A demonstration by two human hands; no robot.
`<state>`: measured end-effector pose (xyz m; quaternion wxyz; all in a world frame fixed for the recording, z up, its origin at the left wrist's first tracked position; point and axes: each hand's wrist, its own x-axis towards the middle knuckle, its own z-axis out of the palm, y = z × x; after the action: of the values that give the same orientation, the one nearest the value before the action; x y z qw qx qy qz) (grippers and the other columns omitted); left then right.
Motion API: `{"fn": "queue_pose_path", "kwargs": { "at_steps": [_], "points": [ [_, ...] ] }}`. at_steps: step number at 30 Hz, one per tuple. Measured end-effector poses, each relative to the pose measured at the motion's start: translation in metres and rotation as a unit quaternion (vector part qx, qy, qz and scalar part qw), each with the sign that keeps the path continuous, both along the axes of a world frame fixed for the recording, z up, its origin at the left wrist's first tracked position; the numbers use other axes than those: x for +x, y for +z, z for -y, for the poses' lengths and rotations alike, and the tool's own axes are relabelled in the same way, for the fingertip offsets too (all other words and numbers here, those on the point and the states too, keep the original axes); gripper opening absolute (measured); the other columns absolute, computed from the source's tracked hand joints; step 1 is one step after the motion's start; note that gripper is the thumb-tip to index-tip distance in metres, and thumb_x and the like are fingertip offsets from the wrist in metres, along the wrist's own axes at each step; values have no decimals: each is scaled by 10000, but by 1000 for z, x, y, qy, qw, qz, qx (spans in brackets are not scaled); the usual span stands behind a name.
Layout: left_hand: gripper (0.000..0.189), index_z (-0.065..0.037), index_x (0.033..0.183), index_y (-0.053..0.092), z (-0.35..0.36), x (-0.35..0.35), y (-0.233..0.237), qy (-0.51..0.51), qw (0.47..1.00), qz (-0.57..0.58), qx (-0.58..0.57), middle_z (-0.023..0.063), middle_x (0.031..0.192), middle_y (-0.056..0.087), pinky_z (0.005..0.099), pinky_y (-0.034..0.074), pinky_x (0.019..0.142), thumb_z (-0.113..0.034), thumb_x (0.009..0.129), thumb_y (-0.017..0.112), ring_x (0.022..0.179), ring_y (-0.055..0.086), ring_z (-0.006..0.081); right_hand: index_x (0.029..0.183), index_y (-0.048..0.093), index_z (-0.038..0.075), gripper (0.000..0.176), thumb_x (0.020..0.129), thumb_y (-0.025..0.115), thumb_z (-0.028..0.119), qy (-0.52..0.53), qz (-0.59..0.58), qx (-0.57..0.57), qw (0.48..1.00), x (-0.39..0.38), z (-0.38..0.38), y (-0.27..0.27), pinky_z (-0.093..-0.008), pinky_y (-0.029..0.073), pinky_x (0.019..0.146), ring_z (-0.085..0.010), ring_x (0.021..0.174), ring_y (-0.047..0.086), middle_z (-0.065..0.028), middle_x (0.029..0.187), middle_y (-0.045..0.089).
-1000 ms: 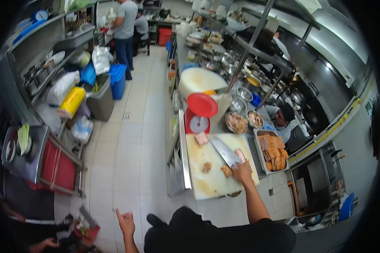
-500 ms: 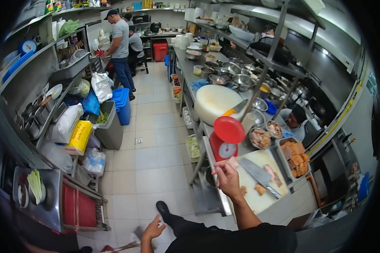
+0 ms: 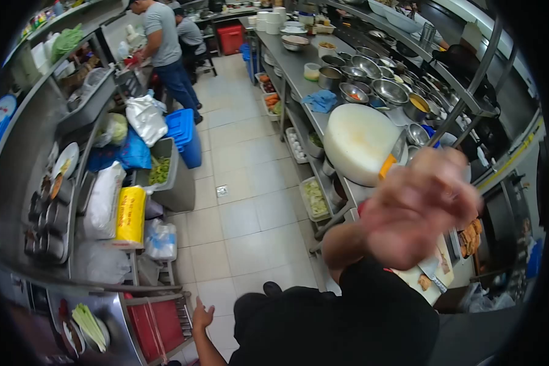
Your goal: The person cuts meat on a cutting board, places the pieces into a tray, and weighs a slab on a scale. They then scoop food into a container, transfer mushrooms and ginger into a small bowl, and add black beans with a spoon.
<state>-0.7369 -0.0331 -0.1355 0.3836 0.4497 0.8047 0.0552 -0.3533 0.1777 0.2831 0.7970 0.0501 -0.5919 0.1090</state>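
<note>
My right hand (image 3: 418,207) is raised close to the camera, its fingers curled and smeared by motion; whether it holds anything is hidden. Behind it the white cutting board (image 3: 432,291) shows only in part, with a cleaver (image 3: 432,274) and a piece of browned meat (image 3: 424,282) on it. The red scale is almost fully covered by the hand. My left hand (image 3: 202,316) hangs low over the floor with its fingers apart, holding nothing, near the red crate (image 3: 154,326).
A thick round white block (image 3: 360,140) with an orange-handled knife (image 3: 387,166) stands on the steel counter (image 3: 293,67). Metal bowls (image 3: 389,91) sit beyond. A blue bin (image 3: 183,137) and grey bin (image 3: 180,183) line the left shelves. Two people are at the back left, one standing (image 3: 165,46).
My right hand has risen from beside the cutting board towards the camera. My left hand has shifted slightly left and up in view. The view has turned, moving the counter right.
</note>
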Motion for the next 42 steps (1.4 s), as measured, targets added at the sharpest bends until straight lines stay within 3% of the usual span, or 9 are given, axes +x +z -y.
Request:
{"fn": "queue_pose_path", "kwargs": {
  "at_steps": [2,8,23,31,33,34,38,39,42],
  "points": [
    [892,93,1432,160,-43,-5,16,-20,999,18,-26,329,1201,551,389,443,959,-308,818,669,1150,556,382,1064,611,58,318,820,714,233,26,-39,65,997,0,5,25,-167,364,537,-110,761,459,-64,1001,466],
    [854,67,1432,223,-186,-47,-23,-121,986,62,-93,304,1266,521,385,429,985,-372,832,644,1181,538,363,787,652,116,98,792,707,196,-112,28,160,980,4,-25,60,-143,333,429,-25,640,454,67,737,526],
    [771,68,1386,333,-605,-101,-17,-360,932,18,-40,288,1225,556,391,430,984,-389,835,620,1166,546,365,718,630,113,104,807,588,77,-448,5,207,869,-114,-239,90,-119,283,390,9,570,429,94,636,494],
    [752,42,1389,353,-767,-81,-50,-423,905,33,-35,255,1225,572,385,434,969,-425,856,605,1149,557,353,982,578,148,54,960,529,157,-568,119,111,807,-99,-334,68,-127,285,426,4,645,401,105,829,503],
    [762,48,1388,355,-806,-95,-91,-408,911,47,-44,253,1250,556,386,417,993,-444,859,596,1177,533,363,951,568,146,32,956,536,144,-327,213,125,912,-78,-378,62,-144,293,434,-10,658,405,107,818,490],
    [765,59,1381,359,-824,-96,-105,-418,907,26,-40,252,1289,527,385,395,1022,-451,860,591,1205,507,371,1058,590,161,122,976,506,196,-340,25,128,931,-96,-414,48,-169,305,438,-31,671,409,102,805,479],
    [808,63,1370,378,-881,-77,-71,-392,913,33,-110,264,1327,487,383,373,1046,-501,836,596,1243,478,357,1260,542,205,287,1001,445,282,-299,-140,130,935,-95,-521,18,-201,315,426,-73,670,420,35,773,471],
    [815,71,1365,380,-896,-108,-155,-440,896,-55,-9,273,1328,481,382,372,1049,-488,822,618,1242,476,362,1310,517,219,329,1004,431,308,-264,-153,114,945,-89,-538,-1,-208,319,422,-89,655,429,7,761,475],
    [861,92,1350,384,-931,-91,-120,-322,946,-17,-1,291,1333,465,382,353,1069,-510,787,634,1281,434,361,1243,542,148,304,952,499,225,-409,52,-115,904,-61,-567,-49,-299,420,499,-175,637,512,-41,796,533]
  ]
}}
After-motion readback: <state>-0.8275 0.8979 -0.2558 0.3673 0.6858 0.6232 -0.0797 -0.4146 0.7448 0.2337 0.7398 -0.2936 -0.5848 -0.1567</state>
